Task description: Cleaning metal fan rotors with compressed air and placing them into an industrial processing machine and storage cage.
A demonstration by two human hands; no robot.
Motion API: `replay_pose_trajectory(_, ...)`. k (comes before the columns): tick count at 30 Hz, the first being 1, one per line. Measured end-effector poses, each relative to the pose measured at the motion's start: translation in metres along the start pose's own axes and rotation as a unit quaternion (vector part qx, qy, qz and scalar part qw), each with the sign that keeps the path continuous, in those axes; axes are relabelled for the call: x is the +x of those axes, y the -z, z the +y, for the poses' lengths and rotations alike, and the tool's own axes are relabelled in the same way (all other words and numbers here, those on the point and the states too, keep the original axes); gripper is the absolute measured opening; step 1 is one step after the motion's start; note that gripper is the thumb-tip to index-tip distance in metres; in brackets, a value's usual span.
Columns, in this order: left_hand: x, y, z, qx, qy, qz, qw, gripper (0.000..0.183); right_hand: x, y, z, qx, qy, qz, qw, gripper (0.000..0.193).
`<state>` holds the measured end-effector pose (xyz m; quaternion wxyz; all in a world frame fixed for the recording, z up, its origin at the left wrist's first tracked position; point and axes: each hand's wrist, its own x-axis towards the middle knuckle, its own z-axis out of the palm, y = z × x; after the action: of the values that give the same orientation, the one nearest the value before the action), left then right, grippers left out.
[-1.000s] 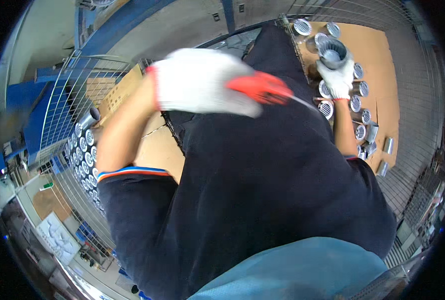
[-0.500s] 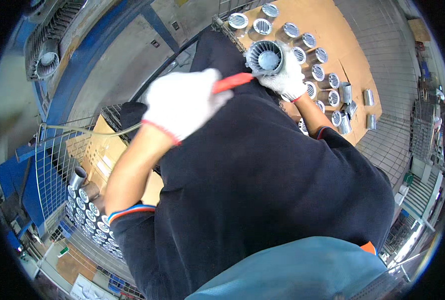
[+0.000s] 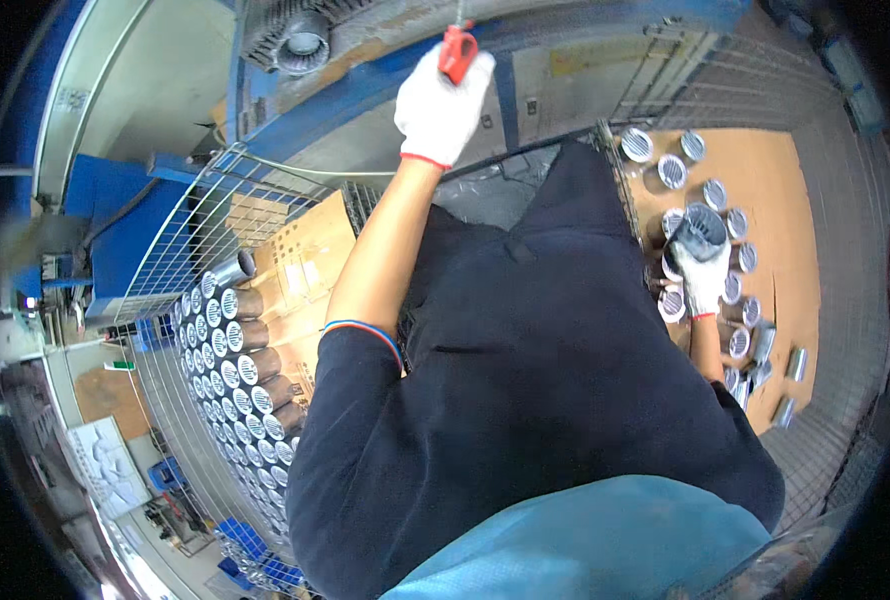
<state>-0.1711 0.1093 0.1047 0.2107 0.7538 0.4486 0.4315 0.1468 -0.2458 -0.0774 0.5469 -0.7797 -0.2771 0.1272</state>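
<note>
My left hand, in a white knit glove, is raised at the top of the view. Its fingers are closed around a red air blow gun, whose thin metal nozzle points away from me. A pale hose passes behind my left wrist. On the right, my gloved right hand grips a grey finned metal cylinder above a cardboard sheet. Several similar metal cylinders with slotted ends surround that hand, mostly upright, a few lying on their sides.
At the left, a wire cage holds many stacked cylinders beside a second cardboard sheet. Another finned cylinder sits on the blue-edged workbench ahead. Wire mesh stands along the right side.
My left hand has moved up and away with the blow gun, toward the workbench. My right hand has carried the finned cylinder from before my lap to over the cardboard. The view has turned left.
</note>
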Motion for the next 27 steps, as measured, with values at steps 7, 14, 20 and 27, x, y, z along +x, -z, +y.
replay_pose_trajectory(7, 0.087, -0.028, -0.042, 0.317, -0.101, 0.076, 0.940, 0.074, 0.024, -0.027, -0.010, -0.059, 0.032, 0.007, 0.998, 0.084)
replay_pose_trajectory(14, 0.030, 0.053, -0.079, 0.286, -0.143, 0.106, 0.942, 0.078, 0.039, -0.029, -0.046, 0.366, -0.196, -0.053, 0.908, 0.054)
replay_pose_trajectory(20, 0.061, 0.256, -0.174, 0.590, -0.068, 0.221, 0.773, 0.044, 0.080, -0.039, -0.123, 0.479, -0.415, -0.196, 0.748, 0.070)
replay_pose_trajectory(27, 0.055, 0.306, -0.254, 0.358, 0.120, 0.072, 0.923, 0.028, 0.155, -0.067, -0.208, 0.263, -0.564, -0.443, 0.645, 0.087)
